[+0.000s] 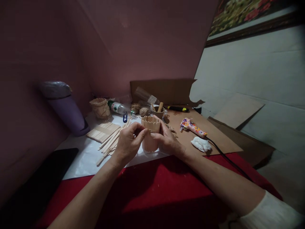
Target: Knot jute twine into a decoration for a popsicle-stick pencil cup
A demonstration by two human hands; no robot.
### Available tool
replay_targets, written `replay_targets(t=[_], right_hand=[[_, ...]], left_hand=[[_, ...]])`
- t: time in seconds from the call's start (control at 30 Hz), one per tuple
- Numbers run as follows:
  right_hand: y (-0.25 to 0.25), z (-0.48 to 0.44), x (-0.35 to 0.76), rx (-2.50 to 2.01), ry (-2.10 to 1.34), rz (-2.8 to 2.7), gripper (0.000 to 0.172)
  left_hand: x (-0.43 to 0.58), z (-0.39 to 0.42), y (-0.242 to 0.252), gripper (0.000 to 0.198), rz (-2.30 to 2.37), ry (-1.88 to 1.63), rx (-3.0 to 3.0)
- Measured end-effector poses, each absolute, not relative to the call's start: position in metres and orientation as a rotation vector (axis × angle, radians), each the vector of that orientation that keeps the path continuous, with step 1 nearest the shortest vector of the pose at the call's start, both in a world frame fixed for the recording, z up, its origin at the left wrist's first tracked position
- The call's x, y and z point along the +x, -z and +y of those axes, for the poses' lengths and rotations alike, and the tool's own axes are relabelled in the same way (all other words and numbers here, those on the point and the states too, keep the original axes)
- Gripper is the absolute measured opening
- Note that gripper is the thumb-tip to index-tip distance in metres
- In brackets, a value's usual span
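Observation:
A cup made of upright craft sticks, with a scalloped top edge, stands between my two hands over the white paper. My right hand is wrapped round its right side, thumb across the front. On the left, my left hand is closed in a pinch against the cup wall, just below the rim. Whatever lies between those fingertips is too small to make out. Loose craft sticks are spread beside my left hand, next to a banded bundle of sticks.
Behind are a decorated stick pot, a plastic bottle, twine balls, a small cup with sticks and a yellow-black cutter. At right, a patterned glue gun with a cord lies near a white cloth. A purple container leans left.

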State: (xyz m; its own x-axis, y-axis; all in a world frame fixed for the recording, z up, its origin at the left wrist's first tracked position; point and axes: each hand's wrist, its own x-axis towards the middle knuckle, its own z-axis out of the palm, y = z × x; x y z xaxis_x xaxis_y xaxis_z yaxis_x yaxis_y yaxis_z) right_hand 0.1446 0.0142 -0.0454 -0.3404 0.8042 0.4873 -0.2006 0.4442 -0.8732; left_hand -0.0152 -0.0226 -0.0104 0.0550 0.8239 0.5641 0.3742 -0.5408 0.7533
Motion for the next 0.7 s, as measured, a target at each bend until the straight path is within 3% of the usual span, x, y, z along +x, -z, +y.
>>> replay_targets(t=[0.37, 0.7], right_hand=[[0.0393, 0.0104, 0.1427, -0.528, -1.187, -1.589, 0.076], [0.0395, 0.0100, 0.1429, -0.568, -1.155, -1.605, 0.100]], left_hand=[[-0.0122, -0.0269, 0.0082, 0.006, 1.182, -1.545, 2.095], [-0.0121, -0.0295, 0.0133, 0.007, 1.229, -1.574, 2.270]])
